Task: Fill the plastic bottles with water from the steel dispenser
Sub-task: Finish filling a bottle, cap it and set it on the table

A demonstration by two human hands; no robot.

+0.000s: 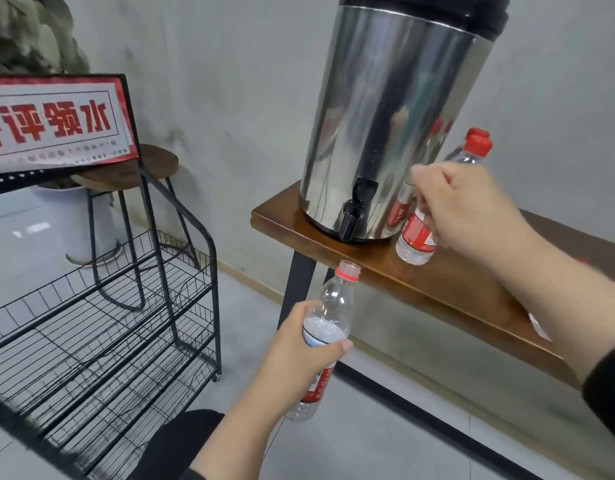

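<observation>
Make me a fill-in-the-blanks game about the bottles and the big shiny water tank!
1. The left hand holds a clear plastic bottle whose red cap is ____.
2. The tall steel dispenser stands on a brown ____ table.
3. The small tap at the dispenser's bottom is coloured ____.
4. The right hand reaches over a red-labelled bottle standing ____ the table.

Missing words: off; wooden; black; on

I see the tall steel dispenser (396, 112) upright at the wooden counter's (448, 285) left end, black tap (354, 216) overhanging the front edge. An uncapped clear plastic bottle (328, 327) tilts below it; capped red-labelled bottles (416, 237) stand beside it.
</observation>
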